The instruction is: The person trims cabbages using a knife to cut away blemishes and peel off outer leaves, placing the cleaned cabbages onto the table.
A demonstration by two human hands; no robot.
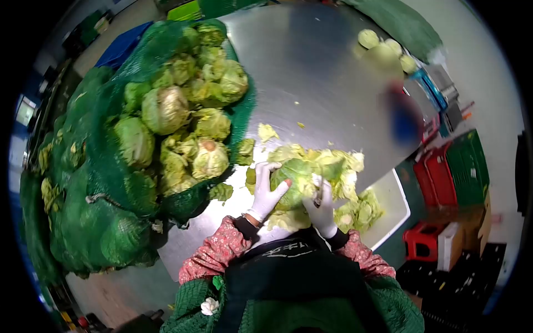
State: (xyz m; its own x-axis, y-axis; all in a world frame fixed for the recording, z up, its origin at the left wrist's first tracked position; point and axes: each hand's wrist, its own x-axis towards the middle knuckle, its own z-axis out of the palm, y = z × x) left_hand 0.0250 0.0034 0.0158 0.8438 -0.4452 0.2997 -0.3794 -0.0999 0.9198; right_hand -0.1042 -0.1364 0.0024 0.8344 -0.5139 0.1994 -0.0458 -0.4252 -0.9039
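A green head of iceberg lettuce [294, 176] lies in front of me among loose leaves on the metal table. My left hand [267, 191], in a white glove, grips its left side, with the thumb on top and one bare fingertip showing. At the right side of the same head is my gloved right hand [321, 211], its fingers bent in towards the lettuce. Something small and dark shows by those fingers; I cannot make out what it is. Loose pale leaves [347, 162] are heaped just beyond the head.
To the left, an opened green mesh sack [244, 119] spills several lettuce heads [166, 110]. A white bin [397, 208] with trimmed leaves stands against the table's right edge. Several pale round heads [368, 39] lie at the far right. Red stools [422, 241] and crates are beyond the bin.
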